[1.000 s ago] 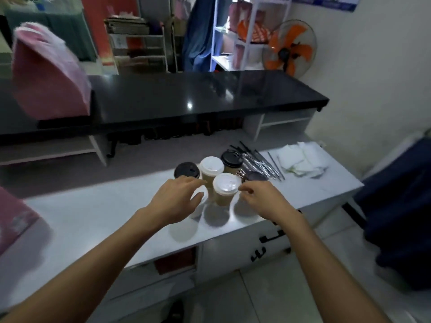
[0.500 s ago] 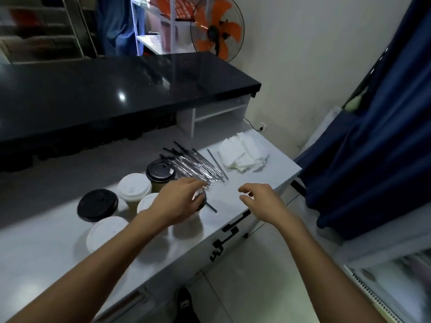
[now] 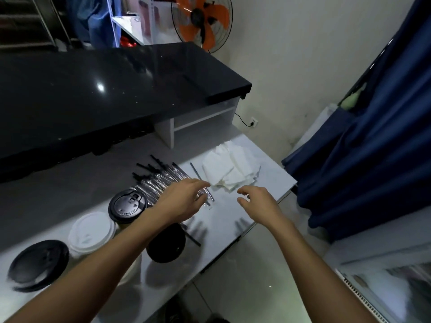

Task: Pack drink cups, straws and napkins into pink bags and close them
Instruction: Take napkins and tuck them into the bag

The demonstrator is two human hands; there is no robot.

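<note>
1. White napkins [image 3: 229,170] lay at the table's [image 3: 235,213] far end, beside wrapped straws [image 3: 161,180].
2. Left hand [image 3: 184,202] and right hand [image 3: 257,202] hovered above, fingers loose, empty, probably reaching to gather them.
3. Cups [image 3: 92,231] stood nearer; no bag visible.

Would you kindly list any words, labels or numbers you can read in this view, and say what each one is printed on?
"CAUTION": embossed along the near rim of the black lid on the cup beside the straws; the letters after it run under the left arm and cannot be read.
A small raised mark near that lid's sip hole: too small to read.
The white lid, the other black lids and the napkins show no legible text.
</note>
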